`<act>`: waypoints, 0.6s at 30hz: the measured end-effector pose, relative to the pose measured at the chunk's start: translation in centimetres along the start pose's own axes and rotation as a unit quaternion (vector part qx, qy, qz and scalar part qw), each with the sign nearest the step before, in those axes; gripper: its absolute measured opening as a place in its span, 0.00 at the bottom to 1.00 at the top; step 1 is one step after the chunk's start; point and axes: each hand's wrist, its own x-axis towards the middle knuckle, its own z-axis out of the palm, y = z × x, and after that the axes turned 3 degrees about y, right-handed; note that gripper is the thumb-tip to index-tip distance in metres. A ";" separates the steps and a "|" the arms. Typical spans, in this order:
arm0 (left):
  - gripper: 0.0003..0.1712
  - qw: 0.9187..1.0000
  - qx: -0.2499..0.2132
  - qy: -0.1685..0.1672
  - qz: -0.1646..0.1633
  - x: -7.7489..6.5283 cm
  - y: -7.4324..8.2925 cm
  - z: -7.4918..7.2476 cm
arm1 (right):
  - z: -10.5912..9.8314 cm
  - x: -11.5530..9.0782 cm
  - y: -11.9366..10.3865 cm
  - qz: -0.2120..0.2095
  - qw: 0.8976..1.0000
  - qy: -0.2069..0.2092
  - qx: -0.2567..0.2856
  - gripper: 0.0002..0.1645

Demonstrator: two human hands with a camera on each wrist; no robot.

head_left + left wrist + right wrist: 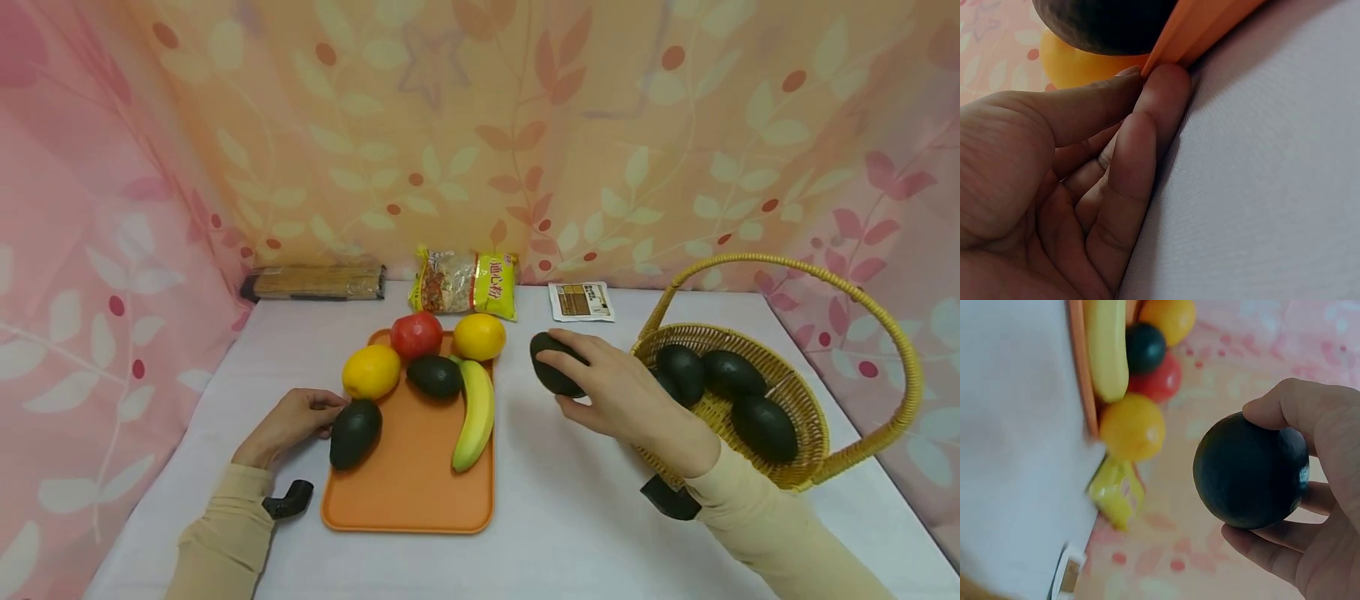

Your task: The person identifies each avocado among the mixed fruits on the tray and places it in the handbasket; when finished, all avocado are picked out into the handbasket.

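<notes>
My right hand (611, 379) grips a dark avocado (553, 364) above the table, between the orange tray (420, 508) and the wicker basket (813, 417). In the right wrist view the thumb and fingers curl round that avocado (1250, 472). At the tray's left edge, my left hand (300, 421) pinches the rim (1166, 44) between thumb and forefinger, as the left wrist view shows. On the tray lie an avocado (356, 435) close to the left fingers, a second avocado (435, 377), a banana (476, 417), a red fruit (417, 335) and two yellow fruits, one left (372, 372), one right (480, 337).
Several avocados (763, 427) lie in the basket, whose tall handle (903, 392) arches over the right side. Along the back stand a bundle of thin sticks (318, 282), a yellow food bag (465, 283) and a small white packet (581, 302). Patterned curtains (480, 150) enclose the table.
</notes>
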 end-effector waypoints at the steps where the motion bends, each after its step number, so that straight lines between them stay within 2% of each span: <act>1: 0.18 1.000 0.000 0.000 0.000 0.0 0.0 0.0 | -0.2 -0.5 0.4 0.010 1.000 0.003 -0.004 0.35; 9: 0.18 1.000 -0.003 -0.005 -0.016 0.0 0.2 -0.1 | -1.4 -4.5 2.8 0.063 0.997 0.027 -0.021 0.35; 18: 0.18 1.000 -0.012 -0.009 -0.018 -0.1 0.2 0.0 | -3.0 -8.9 5.1 0.141 0.989 0.009 -0.044 0.36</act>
